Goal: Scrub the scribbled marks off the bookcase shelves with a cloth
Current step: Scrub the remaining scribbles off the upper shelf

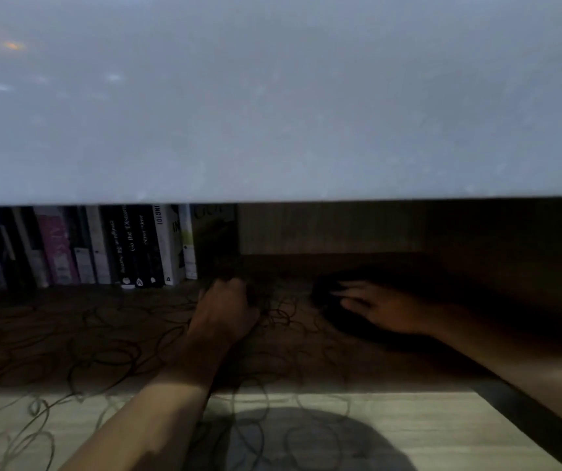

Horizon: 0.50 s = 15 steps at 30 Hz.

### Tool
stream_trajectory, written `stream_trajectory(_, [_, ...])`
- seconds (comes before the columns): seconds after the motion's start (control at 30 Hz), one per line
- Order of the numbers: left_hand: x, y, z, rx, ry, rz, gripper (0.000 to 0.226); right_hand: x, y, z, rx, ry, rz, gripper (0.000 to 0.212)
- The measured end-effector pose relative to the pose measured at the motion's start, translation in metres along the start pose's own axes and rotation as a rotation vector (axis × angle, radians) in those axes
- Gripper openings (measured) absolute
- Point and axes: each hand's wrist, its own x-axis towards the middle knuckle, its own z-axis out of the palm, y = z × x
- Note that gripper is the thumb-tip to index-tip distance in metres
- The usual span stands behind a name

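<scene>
The shelf (68,338) runs across the lower half of the view, lit along its front edge and dark farther in. Looping scribbles (109,355) cover it from 9 o'clock to the centre, thinning out toward 3 o'clock.

Both forearms reach in from 6 o'clock and 4 o'clock under the pale board (279,96) overhead (the next shelf up, filling the upper half of the view).

The left hand (225,311) rests at the centre on the shelf among the scribbles. Its fingers are clenched into a loose fist; whether they grip anything cannot be told in the dim light.

The right hand (378,307) lies at 3 o'clock of the left hand, well apart from it. Its fingers are straight and released, pressing flat on the cloth (330,300), a dark bundle lying on the shelf under and ahead of the fingertips.

A row of upright books (102,246) stands at 10 o'clock against the back of the shelf, ending just behind the left hand.
</scene>
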Motion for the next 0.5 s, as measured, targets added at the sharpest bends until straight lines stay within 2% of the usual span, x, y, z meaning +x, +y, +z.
stream_trajectory(0.1, [-0.003,-0.001,-0.001,-0.002,0.011,0.004,0.043,0.008,0.017,-0.022,-0.032,0.036,0.288,0.041])
stream_trajectory(0.13, [-0.004,-0.002,0.0,-0.007,0.006,-0.002,0.043,0.007,0.01,-0.019,-0.041,0.043,0.268,0.04])
stream_trajectory(0.23, [-0.003,0.0,-0.001,0.002,-0.003,-0.017,0.044,-0.003,-0.024,0.001,0.034,-0.012,-0.028,0.039])
stream_trajectory(0.27, [-0.004,0.001,-0.001,0.008,-0.006,-0.011,0.044,-0.005,-0.025,0.003,0.044,-0.034,-0.073,0.04])
stream_trajectory(0.37, [-0.011,-0.01,-0.009,0.043,-0.008,-0.002,0.043,0.017,0.006,-0.013,0.032,-0.033,0.139,0.042])
stream_trajectory(0.43, [-0.012,-0.027,-0.016,0.067,0.035,-0.021,0.039,0.032,0.018,-0.02,-0.067,0.001,0.284,0.045])
stream_trajectory(0.5, [-0.009,-0.04,-0.018,0.061,0.065,-0.06,0.038,0.049,0.017,-0.012,-0.169,0.039,0.249,0.047])
